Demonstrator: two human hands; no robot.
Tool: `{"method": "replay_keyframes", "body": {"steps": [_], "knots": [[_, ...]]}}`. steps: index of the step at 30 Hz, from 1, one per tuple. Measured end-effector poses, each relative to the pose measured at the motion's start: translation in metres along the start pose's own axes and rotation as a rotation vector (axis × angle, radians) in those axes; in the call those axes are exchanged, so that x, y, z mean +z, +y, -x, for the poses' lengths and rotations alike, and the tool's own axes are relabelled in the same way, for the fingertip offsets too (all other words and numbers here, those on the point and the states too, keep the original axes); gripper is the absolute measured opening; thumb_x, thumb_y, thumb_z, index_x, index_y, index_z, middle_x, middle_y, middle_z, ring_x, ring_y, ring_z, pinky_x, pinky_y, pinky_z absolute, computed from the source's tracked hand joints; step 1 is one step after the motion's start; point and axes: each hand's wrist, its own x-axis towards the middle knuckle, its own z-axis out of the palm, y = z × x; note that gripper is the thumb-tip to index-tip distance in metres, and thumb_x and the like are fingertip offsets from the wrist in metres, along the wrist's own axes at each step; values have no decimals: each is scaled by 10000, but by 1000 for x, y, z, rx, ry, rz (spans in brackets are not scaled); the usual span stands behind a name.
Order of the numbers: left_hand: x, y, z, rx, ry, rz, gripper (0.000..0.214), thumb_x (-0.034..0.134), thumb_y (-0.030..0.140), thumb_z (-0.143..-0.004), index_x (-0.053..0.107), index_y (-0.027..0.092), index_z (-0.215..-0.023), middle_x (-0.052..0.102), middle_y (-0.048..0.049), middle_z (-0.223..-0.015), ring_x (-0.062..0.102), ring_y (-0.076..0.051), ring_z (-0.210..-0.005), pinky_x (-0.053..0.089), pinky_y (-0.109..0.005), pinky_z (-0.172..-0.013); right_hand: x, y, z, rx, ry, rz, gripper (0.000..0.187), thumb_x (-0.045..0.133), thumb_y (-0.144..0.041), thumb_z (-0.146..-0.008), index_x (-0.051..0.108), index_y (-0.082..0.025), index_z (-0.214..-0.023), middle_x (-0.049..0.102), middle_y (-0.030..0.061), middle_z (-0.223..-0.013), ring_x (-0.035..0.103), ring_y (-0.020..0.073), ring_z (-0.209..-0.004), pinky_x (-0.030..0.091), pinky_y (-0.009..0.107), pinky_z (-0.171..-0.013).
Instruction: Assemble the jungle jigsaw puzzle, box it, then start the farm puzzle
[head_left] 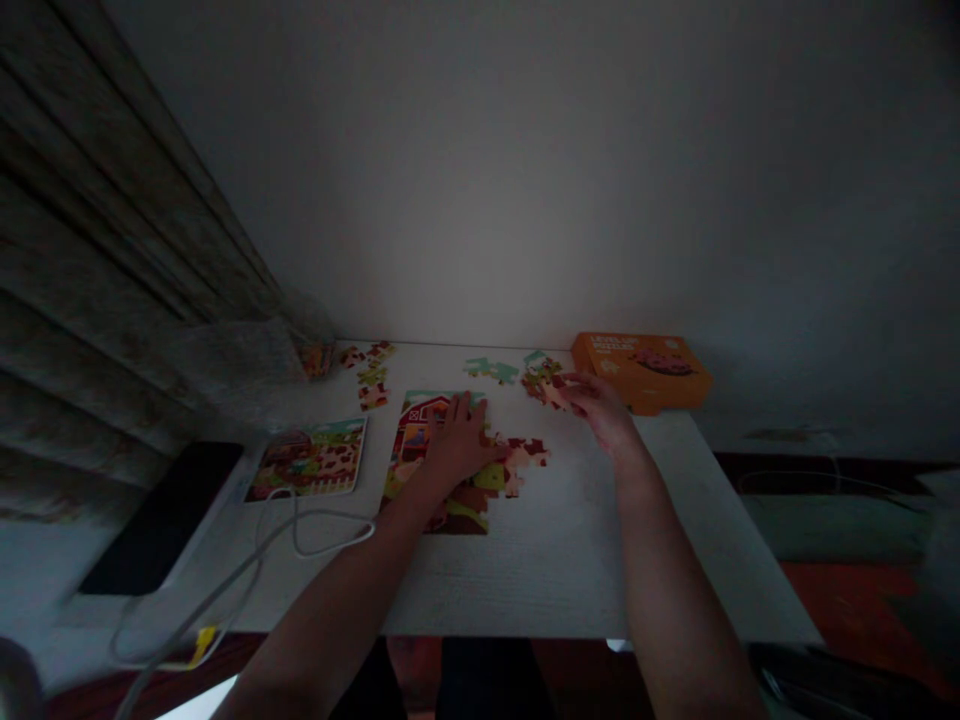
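**A:** Far left first?

**B:** A heavy curtain in long folds, hanging beside a white table. Just below it, a flat black device, maybe a tablet, too dark to say. Across the front, a looped white cable.

**A:** Next along?

**B:** A farm picture card, flat on the table, just above the cable loop. Farther back, along the far edge, a scatter of loose jigsaw pieces.

**A:** And the middle?

**B:** A part-built farm jigsaw with a red barn, flat on the table. On top of it, the left hand, open, palm down, fingers spread.

**A:** Right of that?

**B:** Reddish-brown and cream pieces, touching the jigsaw's right edge. Green pieces toward the back. The right hand, half curled, fingertips at a small heap of pieces. Gripping one or not? No telling.

**A:** Far right?

**B:** An orange box, lying flat at the back edge, just beyond the right hand.
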Motion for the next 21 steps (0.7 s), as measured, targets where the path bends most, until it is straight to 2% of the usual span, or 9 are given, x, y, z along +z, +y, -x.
{"method": "replay_keyframes", "body": {"steps": [2, 5, 7, 9, 11, 14, 17, 21], "knots": [[-4, -5, -3, -36, -13, -7, 935, 491, 767, -902, 288, 238, -1645, 136, -153, -1744, 112, -404, -1605, 116, -703, -1236, -5, -4, 5, 32, -104, 36, 501, 807, -476, -625, 715, -213, -1041, 716, 30, -839, 544, 142, -646, 371, 270, -576], [-9, -12, -6, -70, -14, -5, 947, 512, 753, -899, 272, 231, -1652, 115, -151, -1747, 94, -398, -1608, 119, -696, -1239, -5, -11, 15, 102, -361, 145, 437, 822, -418, -620, 733, -198, -986, 705, 20, -791, 568, 145, -652, 385, 264, -583], [-10, -15, -8, -76, -17, -2, 948, 523, 739, -902, 267, 220, -1653, 109, -161, -1745, 87, -400, -1609, 116, -700, -1237, 2, -14, 21, 145, -541, 214, 421, 831, -400, -618, 732, -186, -966, 684, 9, -728, 576, 148, -639, 390, 259, -582], [-9, -16, -9, -71, -16, 2, 930, 519, 727, -911, 272, 222, -1652, 110, -166, -1744, 85, -411, -1607, 105, -714, -1230, 13, -14, 25, 165, -653, 262, 415, 833, -395, -616, 719, -182, -954, 663, -5, -685, 566, 142, -614, 380, 249, -565], [-7, -17, -9, -67, -5, 4, 899, 514, 714, -921, 286, 235, -1647, 120, -167, -1743, 92, -424, -1603, 91, -728, -1223, 25, -12, 29, 174, -687, 290, 396, 832, -386, -607, 690, -189, -919, 653, -16, -676, 557, 135, -601, 369, 238, -547], [-6, -16, -8, -59, 17, -1, 871, 519, 695, -928, 302, 245, -1641, 148, -171, -1740, 104, -432, -1599, 83, -733, -1221, 37, -9, 33, 190, -670, 304, 387, 834, -364, -588, 619, -208, -870, 651, -27, -688, 565, 135, -611, 377, 228, -540], [-6, -15, -7, -51, 17, -1, 860, 520, 683, -934, 306, 238, -1639, 164, -178, -1736, 114, -418, -1601, 95, -734, -1219, 41, -7, 35, 191, -643, 334, 378, 817, -349, -590, 567, -216, -841, 637, -36, -683, 560, 136, -614, 378, 227, -541], [-7, -14, -6, -47, 12, -4, 853, 521, 667, -940, 312, 219, -1635, 161, -191, -1732, 124, -399, -1604, 102, -736, -1216, 41, -8, 35, 120, -601, 483, 302, 776, -328, -605, 541, -215, -757, 590, -46, -661, 531, 133, -624, 355, 232, -545]]}}
